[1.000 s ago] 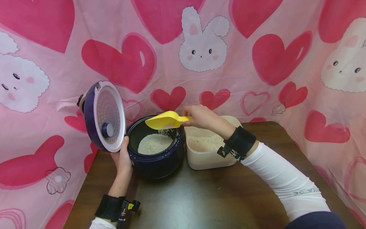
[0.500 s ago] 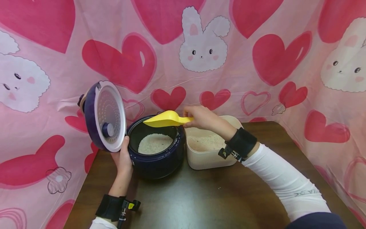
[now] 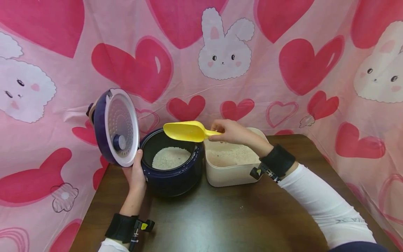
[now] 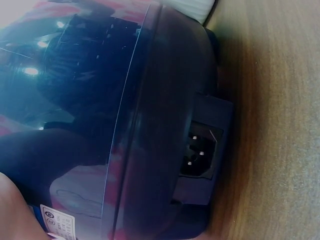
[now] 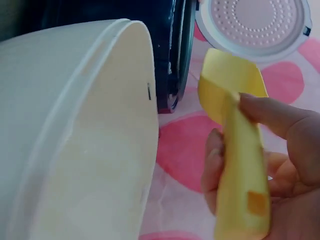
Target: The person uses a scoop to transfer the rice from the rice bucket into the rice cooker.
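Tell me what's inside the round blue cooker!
White rice lies inside the blue cooker, with dark inner wall showing behind it. The rice covers the bottom, so that can't be seen, and the yellow scoop hides part of the cooker's far side.

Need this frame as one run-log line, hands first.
right hand: holds yellow scoop over cooker | left hand: beside lid | lid: open | rice: in cooker, beige bin

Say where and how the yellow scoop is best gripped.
Probably by the narrow handle of the yellow scoop, coming from the person's right: the handle points that way, while the broad, hollow blade extends left over the rice cooker. The right hand holds it there, leaving the blade's edges free.
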Available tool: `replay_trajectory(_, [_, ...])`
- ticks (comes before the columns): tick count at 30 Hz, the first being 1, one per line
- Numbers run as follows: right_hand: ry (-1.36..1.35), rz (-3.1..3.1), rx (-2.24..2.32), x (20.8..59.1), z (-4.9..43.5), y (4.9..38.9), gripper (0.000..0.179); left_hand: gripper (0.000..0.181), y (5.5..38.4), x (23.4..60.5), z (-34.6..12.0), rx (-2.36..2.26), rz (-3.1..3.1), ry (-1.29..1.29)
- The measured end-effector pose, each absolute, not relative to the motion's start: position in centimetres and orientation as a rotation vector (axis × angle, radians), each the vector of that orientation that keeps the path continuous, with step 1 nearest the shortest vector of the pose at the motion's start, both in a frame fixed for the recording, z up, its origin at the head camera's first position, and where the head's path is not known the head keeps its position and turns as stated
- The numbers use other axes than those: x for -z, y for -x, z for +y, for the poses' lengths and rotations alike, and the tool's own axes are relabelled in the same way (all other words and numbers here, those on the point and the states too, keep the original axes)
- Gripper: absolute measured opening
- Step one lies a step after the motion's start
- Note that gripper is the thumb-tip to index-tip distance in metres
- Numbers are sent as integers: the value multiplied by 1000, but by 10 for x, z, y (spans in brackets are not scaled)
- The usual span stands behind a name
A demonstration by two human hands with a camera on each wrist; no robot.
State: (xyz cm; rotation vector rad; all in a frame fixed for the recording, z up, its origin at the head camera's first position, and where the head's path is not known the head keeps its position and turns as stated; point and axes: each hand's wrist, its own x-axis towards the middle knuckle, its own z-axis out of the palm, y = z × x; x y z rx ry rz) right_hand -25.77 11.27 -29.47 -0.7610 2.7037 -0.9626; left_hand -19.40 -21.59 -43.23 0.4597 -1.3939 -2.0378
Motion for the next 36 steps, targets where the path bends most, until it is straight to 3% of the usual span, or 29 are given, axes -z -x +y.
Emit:
replay_trajectory(9, [639,2565,1175,307,158,259,26,51,194,435,-215,2024,-1411,-457])
replay_trajectory(24, [448,2581,1136,309,225,238,35,48,197,434,-215,2062,-1330,-430])
replay_trajectory(36, [355,2653,959,311,252,227,36,51,196,432,-215,2076,-1322,-438])
